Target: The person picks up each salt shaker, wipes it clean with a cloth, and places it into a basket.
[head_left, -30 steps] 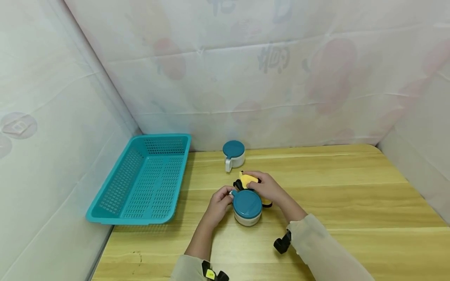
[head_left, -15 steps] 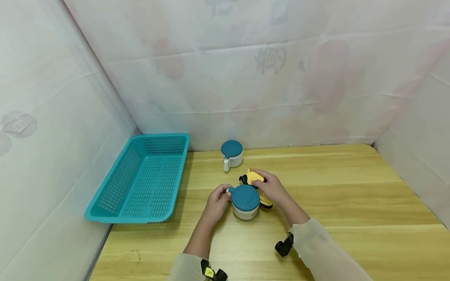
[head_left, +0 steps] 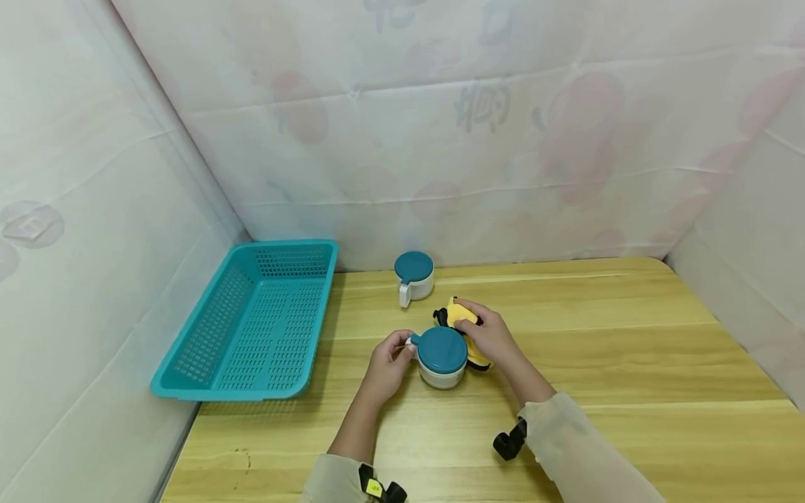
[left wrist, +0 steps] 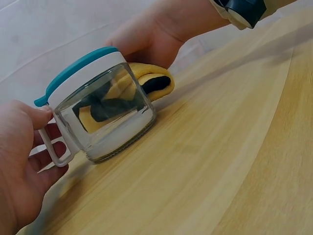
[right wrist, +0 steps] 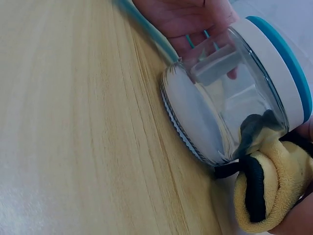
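A clear glass jar (left wrist: 110,115) with a teal lid (head_left: 442,350), white collar and white handle is near the middle of the table. My left hand (head_left: 386,367) holds it by the handle (left wrist: 57,147), thumb near the lid's tab. Its base is at or close to the tabletop; whether it touches, I cannot tell. My right hand (head_left: 493,338) grips a folded yellow cloth with black edging (right wrist: 274,186) against the jar's far right side. Cloth shows through the glass in both wrist views. Part of the right hand is hidden behind the jar and cloth in the left wrist view.
A second lidded jar (head_left: 415,274) with a white handle stands farther back by the draped wall. To the left lies a teal perforated plastic basket (head_left: 323,314). The wooden table (head_left: 597,335) extends to the right, and pale printed sheets (head_left: 390,154) enclose its back and sides.
The cloth and right hand have shifted right and slightly away along the jar's far side. The held jar has moved a little away from me, still in my left hand.
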The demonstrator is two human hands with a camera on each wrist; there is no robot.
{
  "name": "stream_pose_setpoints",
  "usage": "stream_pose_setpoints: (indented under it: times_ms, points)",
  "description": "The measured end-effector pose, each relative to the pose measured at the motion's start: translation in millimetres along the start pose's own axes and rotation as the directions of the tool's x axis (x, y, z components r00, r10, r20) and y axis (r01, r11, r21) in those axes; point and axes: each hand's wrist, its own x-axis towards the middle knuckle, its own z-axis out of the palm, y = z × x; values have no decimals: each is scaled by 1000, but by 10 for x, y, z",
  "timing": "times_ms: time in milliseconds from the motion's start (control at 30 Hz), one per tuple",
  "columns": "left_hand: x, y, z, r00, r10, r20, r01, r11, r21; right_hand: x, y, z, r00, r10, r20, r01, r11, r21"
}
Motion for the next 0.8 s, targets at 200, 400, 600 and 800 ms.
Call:
stream_pose_setpoints:
  times_ms: [200,400,600,800]
  points:
    - [-62,204,5,1000,12,1,-12,1000,28,-30,9,-32,1000,4,-24,-4,1000,-3]
    - [-30,97,31,999,-1,-38,4,997,82,-51,64,-68,999,12,-50,-12,1000,7]
    - [3,-44,52,997,18,-78,-6,990,140,-87,131,-105,995,60,-74,-56,997,56]
    - [-8,-14,67,993,51,-107,-31,984,177,-120,156,-124,994,70,-88,-65,996,59]
